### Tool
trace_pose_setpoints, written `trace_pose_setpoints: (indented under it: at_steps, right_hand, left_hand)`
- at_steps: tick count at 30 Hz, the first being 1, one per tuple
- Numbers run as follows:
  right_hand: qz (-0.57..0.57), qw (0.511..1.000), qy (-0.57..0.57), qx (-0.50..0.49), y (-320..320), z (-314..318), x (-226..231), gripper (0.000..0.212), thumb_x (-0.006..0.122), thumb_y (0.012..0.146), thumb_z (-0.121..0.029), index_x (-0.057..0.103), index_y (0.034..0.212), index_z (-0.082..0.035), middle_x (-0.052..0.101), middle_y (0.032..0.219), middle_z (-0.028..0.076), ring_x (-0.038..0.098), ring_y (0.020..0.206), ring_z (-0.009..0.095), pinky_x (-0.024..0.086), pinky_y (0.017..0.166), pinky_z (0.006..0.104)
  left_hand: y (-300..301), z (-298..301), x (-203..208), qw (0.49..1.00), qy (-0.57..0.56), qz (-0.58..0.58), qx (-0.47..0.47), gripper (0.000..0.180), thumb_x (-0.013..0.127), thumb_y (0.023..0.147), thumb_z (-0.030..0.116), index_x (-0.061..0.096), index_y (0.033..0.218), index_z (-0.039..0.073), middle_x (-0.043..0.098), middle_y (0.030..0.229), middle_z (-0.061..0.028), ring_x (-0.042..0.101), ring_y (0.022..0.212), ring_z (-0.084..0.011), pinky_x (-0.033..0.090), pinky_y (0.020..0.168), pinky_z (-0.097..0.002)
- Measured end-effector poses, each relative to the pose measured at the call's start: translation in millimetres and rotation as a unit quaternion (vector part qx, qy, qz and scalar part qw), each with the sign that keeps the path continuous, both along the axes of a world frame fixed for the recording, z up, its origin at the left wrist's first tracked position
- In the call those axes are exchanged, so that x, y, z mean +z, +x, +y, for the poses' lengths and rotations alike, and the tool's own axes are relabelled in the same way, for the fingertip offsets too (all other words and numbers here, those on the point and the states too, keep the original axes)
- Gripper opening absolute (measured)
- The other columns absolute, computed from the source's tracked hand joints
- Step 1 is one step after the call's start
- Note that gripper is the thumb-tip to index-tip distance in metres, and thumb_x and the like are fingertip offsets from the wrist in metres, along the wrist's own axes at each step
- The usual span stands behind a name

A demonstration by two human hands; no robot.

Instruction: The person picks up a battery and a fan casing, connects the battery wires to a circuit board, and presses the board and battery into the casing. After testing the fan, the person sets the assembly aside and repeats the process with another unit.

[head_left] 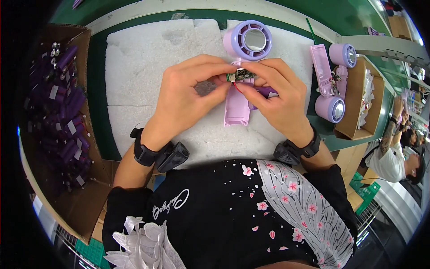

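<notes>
Both left hand (190,87) and right hand (283,89) angle inward, narrowly pinching a small circuit board (243,74).

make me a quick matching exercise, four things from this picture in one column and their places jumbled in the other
Things
1. circuit board
2. purple cylinders
3. white foam
4. white pieces

Places
A. laid over the green tabletop
B. inside the small box at right
C. at the fingertips of the left hand and right hand
D. inside the large box at left

Pairs: 1-C, 2-D, 3-A, 4-B
</notes>
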State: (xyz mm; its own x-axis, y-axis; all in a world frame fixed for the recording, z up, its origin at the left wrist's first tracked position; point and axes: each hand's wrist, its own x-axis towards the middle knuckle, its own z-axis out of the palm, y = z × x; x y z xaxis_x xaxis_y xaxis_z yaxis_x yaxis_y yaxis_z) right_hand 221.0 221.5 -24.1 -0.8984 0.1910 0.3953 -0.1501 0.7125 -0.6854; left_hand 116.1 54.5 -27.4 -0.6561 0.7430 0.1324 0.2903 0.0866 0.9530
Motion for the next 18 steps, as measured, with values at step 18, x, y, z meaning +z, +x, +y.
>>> trace_pose_setpoints:
  at_steps: [18]
  right_hand:
    - [0.006,1.000,-0.021,-0.011,4.6,-7.8,-9.9,0.031,0.082,0.068,-0.008,0.071,0.098,-0.005,0.063,0.086,0.007,0.063,0.063,0.016,0.052,0.056,0.0275]
  left_hand:
    - [6.2,-5.1,-9.8,0.996,-0.032,0.080,0.003,0.023,0.070,0.070,-0.003,0.074,0.092,0.001,0.068,0.084,-0.0089,0.066,0.068,-0.0167,0.052,0.059,-0.0251]
